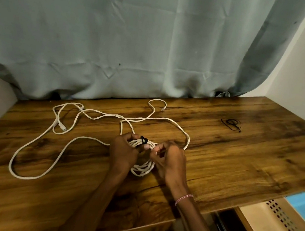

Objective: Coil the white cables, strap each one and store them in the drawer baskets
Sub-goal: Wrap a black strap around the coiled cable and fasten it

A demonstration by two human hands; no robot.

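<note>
Left hand (123,154), right hand (170,162) hold cable coil (142,169); black strap (143,141) atop.

Both hands, left (123,153) and right (171,160), grip white cable coil (141,169) on counter (239,156); black strap (143,139) around coil.

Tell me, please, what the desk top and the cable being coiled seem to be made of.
The desk top looks like wood or wood-print laminate, semi-gloss: bold dark grain, soft sheen. The coiled cable seems matte white plastic-jacketed, bending in soft loops; blur hides finer texture.
</note>
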